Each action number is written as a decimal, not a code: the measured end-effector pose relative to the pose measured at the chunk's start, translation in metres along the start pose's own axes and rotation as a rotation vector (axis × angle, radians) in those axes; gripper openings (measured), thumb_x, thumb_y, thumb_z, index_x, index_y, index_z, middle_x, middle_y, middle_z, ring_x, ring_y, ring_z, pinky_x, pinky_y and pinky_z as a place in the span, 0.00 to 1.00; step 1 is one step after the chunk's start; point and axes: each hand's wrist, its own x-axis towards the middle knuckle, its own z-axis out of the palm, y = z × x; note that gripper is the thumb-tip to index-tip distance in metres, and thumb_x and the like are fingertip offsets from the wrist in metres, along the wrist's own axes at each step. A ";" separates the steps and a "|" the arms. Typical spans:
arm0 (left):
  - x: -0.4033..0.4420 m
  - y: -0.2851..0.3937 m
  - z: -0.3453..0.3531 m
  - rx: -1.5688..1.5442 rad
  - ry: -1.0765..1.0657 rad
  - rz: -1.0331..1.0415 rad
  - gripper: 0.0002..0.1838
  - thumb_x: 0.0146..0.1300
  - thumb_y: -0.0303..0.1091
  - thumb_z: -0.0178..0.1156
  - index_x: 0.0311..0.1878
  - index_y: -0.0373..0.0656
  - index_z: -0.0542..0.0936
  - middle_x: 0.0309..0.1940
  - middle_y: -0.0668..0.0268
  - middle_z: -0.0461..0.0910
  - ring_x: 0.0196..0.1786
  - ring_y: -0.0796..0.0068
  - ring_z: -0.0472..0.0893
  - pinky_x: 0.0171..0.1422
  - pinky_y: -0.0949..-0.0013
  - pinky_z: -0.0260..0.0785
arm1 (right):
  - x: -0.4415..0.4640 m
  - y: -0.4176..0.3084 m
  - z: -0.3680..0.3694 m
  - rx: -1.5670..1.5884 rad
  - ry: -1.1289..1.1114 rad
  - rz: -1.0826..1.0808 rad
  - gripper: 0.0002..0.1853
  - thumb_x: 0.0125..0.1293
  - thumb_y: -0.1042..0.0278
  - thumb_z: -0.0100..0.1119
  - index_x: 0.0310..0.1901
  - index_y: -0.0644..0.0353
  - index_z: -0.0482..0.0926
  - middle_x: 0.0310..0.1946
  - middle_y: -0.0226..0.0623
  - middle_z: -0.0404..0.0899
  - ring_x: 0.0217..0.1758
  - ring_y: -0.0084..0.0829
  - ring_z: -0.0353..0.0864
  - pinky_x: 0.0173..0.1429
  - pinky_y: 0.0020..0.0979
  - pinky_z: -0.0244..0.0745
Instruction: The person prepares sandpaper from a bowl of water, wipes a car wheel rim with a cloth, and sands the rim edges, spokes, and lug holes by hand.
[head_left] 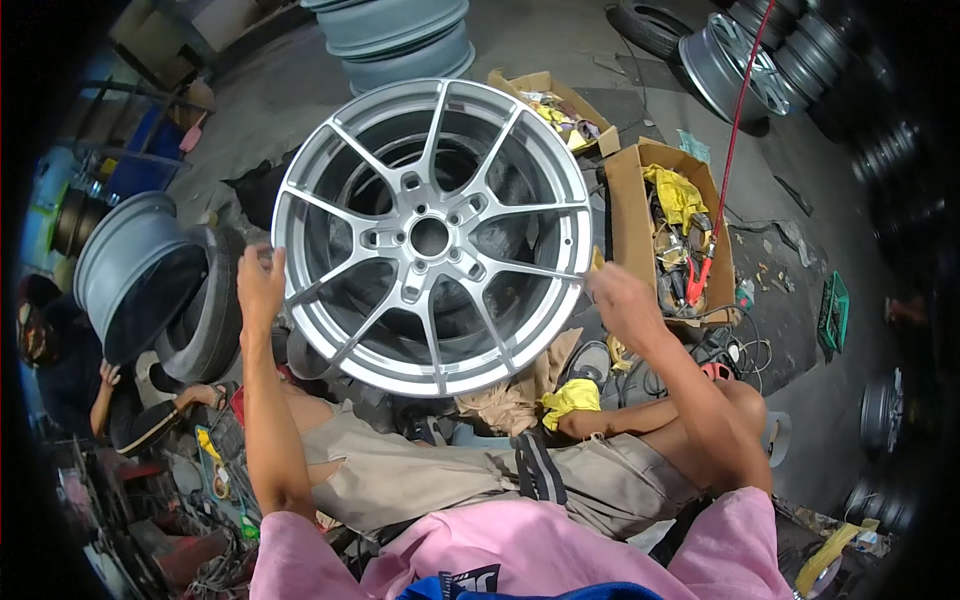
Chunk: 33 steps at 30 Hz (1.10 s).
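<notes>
From the head view, the wheel (436, 209) lies just in front of my lap, its face turned up to me, between my two hands. I'd judge it fairly heavy, quite stiff, and slick where the metal is smooth; it won't bend, but its finish could scratch. The surest hold would be at opposite sides of the rim, or with fingers hooked behind the spokes near it. My left hand (262, 285) is at the rim's left edge, fingers bent; I can't tell whether it grips. My right hand (622, 300), by the right edge, is curled closed, seemingly on a small yellow scrap (597, 258). The wheel is silver, bright on the rim and greyer within, with ten slim spokes in pairs, five bolt holes round a central bore, and slots in the hub. A dark tyre-like shape (360, 188) shows through the gaps; what bears the wheel I can't tell.
</notes>
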 end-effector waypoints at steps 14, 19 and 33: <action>-0.042 -0.031 0.019 -0.283 -0.185 -0.207 0.27 0.83 0.50 0.53 0.40 0.32 0.84 0.25 0.54 0.83 0.26 0.65 0.84 0.30 0.57 0.76 | 0.052 0.041 0.053 0.798 0.511 0.932 0.19 0.82 0.58 0.49 0.62 0.66 0.72 0.35 0.40 0.83 0.33 0.29 0.83 0.38 0.32 0.80; -0.012 0.000 0.020 -0.119 -0.001 -0.011 0.26 0.78 0.51 0.58 0.38 0.33 0.84 0.32 0.41 0.82 0.41 0.32 0.82 0.45 0.45 0.71 | 0.043 0.042 0.065 0.765 0.483 0.941 0.14 0.83 0.60 0.50 0.59 0.61 0.73 0.34 0.35 0.79 0.35 0.25 0.79 0.38 0.32 0.80; 0.071 0.095 0.055 -0.341 0.092 0.059 0.32 0.77 0.61 0.60 0.38 0.35 0.83 0.23 0.53 0.75 0.28 0.67 0.72 0.40 0.59 0.69 | -0.039 -0.001 0.044 0.583 0.199 0.757 0.08 0.80 0.70 0.59 0.53 0.65 0.80 0.37 0.43 0.87 0.42 0.34 0.89 0.51 0.36 0.82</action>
